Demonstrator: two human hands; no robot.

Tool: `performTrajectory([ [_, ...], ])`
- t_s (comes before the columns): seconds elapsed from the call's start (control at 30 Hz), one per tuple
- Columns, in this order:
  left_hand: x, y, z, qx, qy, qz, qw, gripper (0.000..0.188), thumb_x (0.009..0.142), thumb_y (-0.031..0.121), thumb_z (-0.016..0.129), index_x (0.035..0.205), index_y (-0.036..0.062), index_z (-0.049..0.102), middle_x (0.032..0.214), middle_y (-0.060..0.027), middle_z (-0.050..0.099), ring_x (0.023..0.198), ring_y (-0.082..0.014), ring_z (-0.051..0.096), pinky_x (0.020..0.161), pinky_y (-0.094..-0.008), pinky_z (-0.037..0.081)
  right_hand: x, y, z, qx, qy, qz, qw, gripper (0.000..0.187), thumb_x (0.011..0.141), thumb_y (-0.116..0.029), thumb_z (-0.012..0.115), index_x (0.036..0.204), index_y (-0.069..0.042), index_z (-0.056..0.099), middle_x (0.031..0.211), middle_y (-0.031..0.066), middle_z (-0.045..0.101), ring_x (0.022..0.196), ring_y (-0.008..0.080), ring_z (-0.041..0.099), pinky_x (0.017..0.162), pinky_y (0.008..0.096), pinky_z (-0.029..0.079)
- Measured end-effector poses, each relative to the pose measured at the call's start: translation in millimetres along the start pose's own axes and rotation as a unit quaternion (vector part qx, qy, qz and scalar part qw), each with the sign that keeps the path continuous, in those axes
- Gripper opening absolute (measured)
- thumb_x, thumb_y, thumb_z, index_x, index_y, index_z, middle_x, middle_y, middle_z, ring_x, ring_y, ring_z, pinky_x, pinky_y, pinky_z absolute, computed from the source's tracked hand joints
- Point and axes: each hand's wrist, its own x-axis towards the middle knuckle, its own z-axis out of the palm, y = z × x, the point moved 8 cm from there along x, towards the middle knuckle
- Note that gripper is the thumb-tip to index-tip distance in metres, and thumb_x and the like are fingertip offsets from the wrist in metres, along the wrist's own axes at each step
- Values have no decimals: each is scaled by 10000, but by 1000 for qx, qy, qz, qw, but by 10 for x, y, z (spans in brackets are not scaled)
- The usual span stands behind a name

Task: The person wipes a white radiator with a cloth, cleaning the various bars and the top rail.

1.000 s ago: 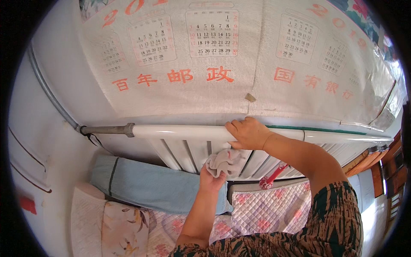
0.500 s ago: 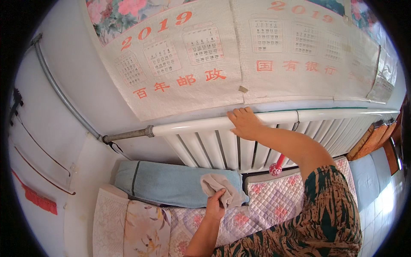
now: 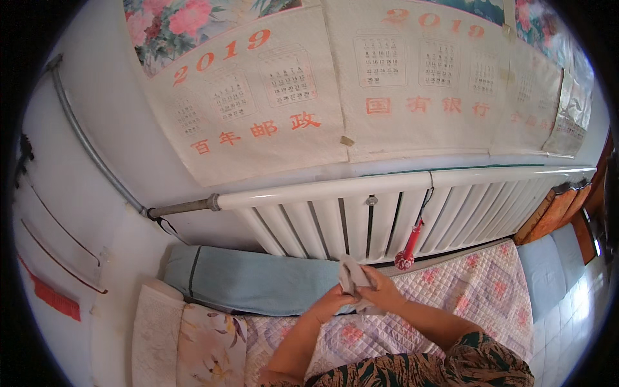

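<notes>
Both hands grip a small light-grey cloth [image 3: 351,274] in front of the radiator. My left hand [image 3: 334,302] pinches its lower left part, and my right hand [image 3: 382,291] has hold of its right side. The two hands are close together, nearly touching. Behind the cloth lies a long bolster in a blue cover [image 3: 258,277], set along the wall. Beyond it stands a white column radiator [image 3: 309,222]. A red-handled item with a round patterned end [image 3: 406,253] hangs from a cord on the radiator, to the right of my hands.
A quilted floral mat [image 3: 451,293] covers the bed below my hands, with a flowered pillow [image 3: 209,345] at the left. Big paper calendars [image 3: 258,97] hang above the radiator. A grey pipe [image 3: 90,135] and a red brush [image 3: 57,300] are on the left wall.
My right hand has left the radiator's top rail and come down to the cloth. The cloth, earlier in my left hand alone, is now between both hands, slightly further right.
</notes>
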Motion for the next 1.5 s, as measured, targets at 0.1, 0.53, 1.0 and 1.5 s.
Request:
performTrajectory([
  [0.1,168,696,-417,292,116,123,941,481,775,103,707,1222,50,536,1166,-120,581,1087,-273,552,965,-379,435,107,-530,-615,-144,54,-66,986,631,779,-68,651,1378,-56,453,1235,185,574,1152,298,564,995,362,434],
  [0.53,1354,2460,-908,795,69,89,596,512,593,404,823,932,53,667,913,-162,685,908,-331,650,806,-431,520,1211,-1418,-1922,-565,117,-118,808,561,734,-102,705,1268,-145,539,1105,113,562,929,324,580,795,417,517],
  [1.0,1253,2547,-893,784,88,185,585,707,630,595,735,1092,70,629,1016,-140,675,910,-317,655,803,-412,525,2038,-1564,-384,-560,25,-245,791,583,711,-132,694,1274,-123,544,1028,106,569,869,293,581,695,368,529],
  [1.5,1220,2536,-872,784,111,211,574,759,671,739,621,972,43,643,937,-136,678,871,-300,667,779,-407,536,1166,-1336,-1823,-637,156,-98,749,560,755,-60,642,1292,-192,552,1212,102,567,905,291,601,767,379,541],
])
